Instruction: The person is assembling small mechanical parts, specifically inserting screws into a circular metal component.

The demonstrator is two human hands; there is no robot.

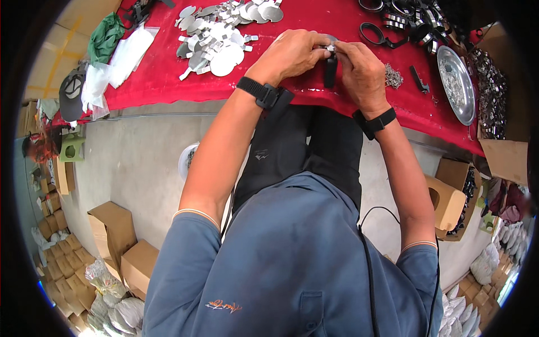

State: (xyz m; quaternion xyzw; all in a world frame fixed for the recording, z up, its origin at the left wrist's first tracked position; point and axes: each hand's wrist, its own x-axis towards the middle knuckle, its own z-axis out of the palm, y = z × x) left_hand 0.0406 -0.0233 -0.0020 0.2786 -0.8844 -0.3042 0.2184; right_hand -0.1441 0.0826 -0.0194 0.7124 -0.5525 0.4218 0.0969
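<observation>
While both hands are meeting over the red cloth-covered table [163,78], the left hand [289,53] and the right hand [362,70] are pinching one small shiny silver metal piece [330,48] between their fingertips. The fingers of each hand are pressed close together and curled in, thumbs against the first fingers, probably so the tiny part is not slipping. A black strap-like piece [330,70] is hanging straight down from just below the fingertips, and it looks like it is joined to the metal piece, though the joint is too small to see well. Both hands are keeping the work lifted just off the cloth, likely so the strap is hanging free. Beyond the left fingers, a heap of flat silver metal shapes [219,33], round with little tabs, is lying spread out, smooth and shiny. Just beside the right fingers, a small pile of tiny grey metal bits [393,76] is sitting within easy reach. Farther past the right fingers, a round shiny metal tray [456,84] is holding more small bits, and black rings and bands [404,22] are lying in a tangle. Each wrist is wearing a black band.
</observation>
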